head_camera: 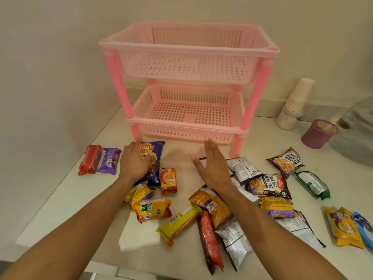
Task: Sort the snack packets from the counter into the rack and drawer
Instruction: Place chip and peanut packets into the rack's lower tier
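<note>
A pink two-tier plastic rack (188, 48) stands at the back of the cream counter (66, 199), both baskets empty. Several snack packets lie scattered in front of it. My left hand (134, 161) rests on a blue Lay's chips bag (154, 156), fingers curled over it. My right hand (213, 168) hovers flat and open, fingers together, over a white-and-black packet (243, 169). Salted peanuts packets (268, 184) lie to the right. An orange biscuit pack (168, 180) sits between my hands. No drawer is in view.
Red (89, 159) and purple (110, 160) packets lie at the left near the wall. A stack of paper cups (295, 103), a purple cup (319, 133) and a clear water jug (356, 130) stand at the right back. Yellow and blue packets (350, 228) lie far right.
</note>
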